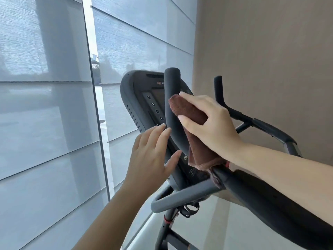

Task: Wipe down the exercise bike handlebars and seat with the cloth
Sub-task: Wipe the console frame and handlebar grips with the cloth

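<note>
The black left handlebar horn (172,98) of the exercise bike rises in the middle of the view. My right hand (210,125) holds a brown cloth (191,112) against the horn's right side, thumb and fingers curled round the cloth. The cloth hangs down to about the bar's bend. My left hand (153,152) is beside the horn's left side with straight fingers, its fingertips touching the bar. The right handlebar horn (219,89) stands farther back. The seat is out of view.
The bike's console (140,98) with numbered buttons sits just behind the left horn. A grey cross bar (182,197) runs below the hands. Window blinds (45,105) fill the left side, and a beige wall (270,51) stands at the right.
</note>
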`<state>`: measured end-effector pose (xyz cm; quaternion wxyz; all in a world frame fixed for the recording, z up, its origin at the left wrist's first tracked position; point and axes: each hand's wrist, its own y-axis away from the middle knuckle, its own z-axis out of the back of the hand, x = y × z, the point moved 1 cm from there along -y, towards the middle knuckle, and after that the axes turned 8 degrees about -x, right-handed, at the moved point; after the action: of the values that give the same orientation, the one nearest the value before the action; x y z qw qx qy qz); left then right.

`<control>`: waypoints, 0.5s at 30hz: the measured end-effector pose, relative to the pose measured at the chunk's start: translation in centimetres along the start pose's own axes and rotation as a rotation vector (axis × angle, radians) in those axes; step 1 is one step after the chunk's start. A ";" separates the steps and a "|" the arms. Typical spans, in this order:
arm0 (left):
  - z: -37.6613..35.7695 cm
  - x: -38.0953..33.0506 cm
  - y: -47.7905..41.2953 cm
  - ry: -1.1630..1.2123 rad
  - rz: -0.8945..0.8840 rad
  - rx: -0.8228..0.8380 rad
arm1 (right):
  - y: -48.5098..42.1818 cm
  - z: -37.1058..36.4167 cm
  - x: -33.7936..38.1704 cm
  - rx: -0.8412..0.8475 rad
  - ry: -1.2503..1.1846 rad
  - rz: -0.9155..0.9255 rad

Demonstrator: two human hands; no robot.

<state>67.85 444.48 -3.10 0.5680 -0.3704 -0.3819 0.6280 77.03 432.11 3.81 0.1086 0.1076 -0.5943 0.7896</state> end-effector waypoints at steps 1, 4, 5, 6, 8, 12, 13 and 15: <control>-0.4 0.6 -0.7 -0.007 -0.017 -0.016 | -1.1 -0.6 -0.4 -0.060 -0.009 0.028; -1.3 2.4 -2.3 -0.029 -0.058 -0.059 | -4.4 -2.2 -1.4 -0.182 -0.026 0.069; -1.6 2.9 -2.7 -0.030 -0.073 -0.064 | -5.3 -2.6 -1.6 -0.204 -0.025 0.072; -1.9 3.5 -3.1 -0.025 -0.093 -0.066 | -6.0 -3.0 -1.9 -0.218 -0.018 0.078; -2.5 4.5 -3.6 -0.008 -0.143 -0.072 | -6.3 -3.4 -2.2 -0.220 0.005 0.103; -3.9 5.9 -4.2 0.073 -0.243 -0.112 | -5.1 -2.6 -2.1 -0.058 0.039 0.100; -4.2 6.3 -4.3 0.098 -0.265 -0.121 | -4.5 -2.0 -2.0 0.025 0.064 0.079; -4.9 6.9 -4.4 0.153 -0.301 -0.148 | -2.5 -0.9 -1.6 0.214 0.133 0.022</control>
<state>73.57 451.95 -1.47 0.6541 -0.3966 -0.4338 0.4762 79.26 433.57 5.43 0.1270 0.0592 -0.4995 0.8549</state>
